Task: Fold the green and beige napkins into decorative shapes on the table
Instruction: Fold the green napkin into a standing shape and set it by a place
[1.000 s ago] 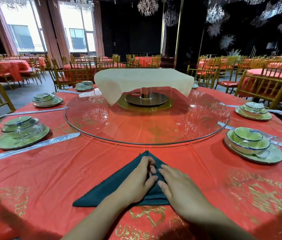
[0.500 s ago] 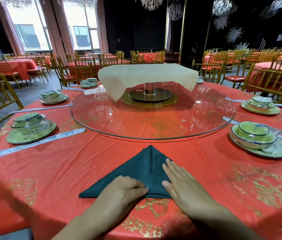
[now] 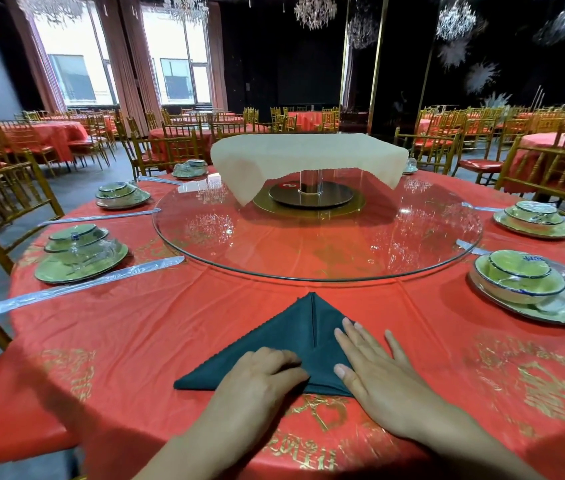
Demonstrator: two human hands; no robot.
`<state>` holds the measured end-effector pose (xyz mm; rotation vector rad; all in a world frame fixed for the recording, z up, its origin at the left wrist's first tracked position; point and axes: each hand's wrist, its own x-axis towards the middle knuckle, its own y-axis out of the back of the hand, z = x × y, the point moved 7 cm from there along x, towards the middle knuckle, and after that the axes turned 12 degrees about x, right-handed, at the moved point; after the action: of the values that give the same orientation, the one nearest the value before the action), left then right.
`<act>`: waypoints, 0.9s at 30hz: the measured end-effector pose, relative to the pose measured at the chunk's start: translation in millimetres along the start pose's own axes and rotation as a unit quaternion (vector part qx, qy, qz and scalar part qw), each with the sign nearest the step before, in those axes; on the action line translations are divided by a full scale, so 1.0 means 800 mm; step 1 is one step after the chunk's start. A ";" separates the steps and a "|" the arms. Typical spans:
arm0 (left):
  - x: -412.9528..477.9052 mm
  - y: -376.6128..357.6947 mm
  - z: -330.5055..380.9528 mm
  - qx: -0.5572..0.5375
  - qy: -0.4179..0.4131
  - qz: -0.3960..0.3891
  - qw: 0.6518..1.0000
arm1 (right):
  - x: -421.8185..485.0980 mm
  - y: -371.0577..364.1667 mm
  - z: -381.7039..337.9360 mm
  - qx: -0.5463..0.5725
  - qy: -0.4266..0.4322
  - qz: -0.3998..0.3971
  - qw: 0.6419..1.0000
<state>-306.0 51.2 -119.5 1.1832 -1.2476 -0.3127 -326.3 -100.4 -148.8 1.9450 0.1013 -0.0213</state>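
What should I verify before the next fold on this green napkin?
1. Green napkin flat on the red tablecloth, clear of the glass turntable: ok.
2. Centre seam runs straight to the apex: ok.
3. Right hand lies flat on the right flap: ok.
4. Left hand grip: fingers curled over the lower edge, pinch hidden: cannot tell.
5. Left corner folded in: not ok, it lies out flat.
6. Beige napkin folded: not ok, draped on a stand over the turntable.

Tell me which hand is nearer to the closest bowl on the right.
Right. The right hand lies flat on the napkin at its right edge, below-left of the bowl; the left hand curls on its lower middle, farther left.
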 end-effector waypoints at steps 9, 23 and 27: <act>0.001 0.001 0.009 0.042 -0.041 0.015 0.998 | 0.003 -0.002 0.003 0.009 0.022 0.003 1.000; -0.007 -0.013 0.006 0.001 -0.068 -0.028 0.997 | -0.005 -0.012 -0.050 -0.044 0.023 0.042 0.998; -0.017 -0.010 -0.002 -0.014 -0.067 -0.052 0.996 | -0.007 -0.035 -0.046 -0.070 0.018 -0.004 0.997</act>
<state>-306.5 59.1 -133.4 1.2213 -1.2949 -0.4909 -335.1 -56.3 -161.3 1.8060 0.1311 0.0150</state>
